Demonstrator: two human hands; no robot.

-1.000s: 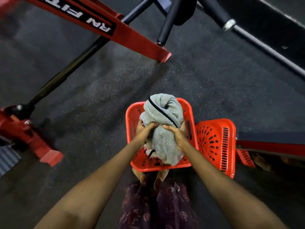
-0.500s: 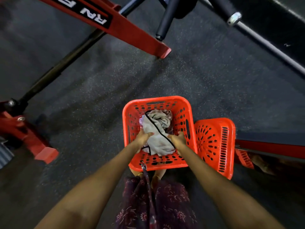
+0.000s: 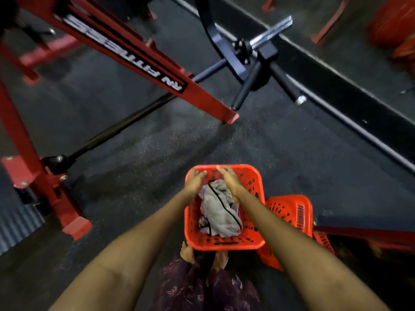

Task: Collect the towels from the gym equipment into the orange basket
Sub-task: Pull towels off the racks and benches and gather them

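An orange basket [image 3: 256,182] stands on the dark floor just in front of my feet. Inside it lies a crumpled grey towel [image 3: 219,212] with a black edge stripe, on top of other cloth. My left hand [image 3: 195,181] and my right hand [image 3: 229,178] hover over the far part of the basket, above the towel. Both have relaxed fingers pointing forward and hold nothing.
A second orange basket [image 3: 292,212] lies tipped on its side to the right of the first. A red gym machine frame [image 3: 134,55] with a black bar crosses the upper left; its red foot [image 3: 76,227] stands at left. A black bench and handles [image 3: 265,70] lie ahead.
Both hands pushed the grey towel down into the basket, let it go and lifted forward over the far rim. The view has tilted up toward the machine.
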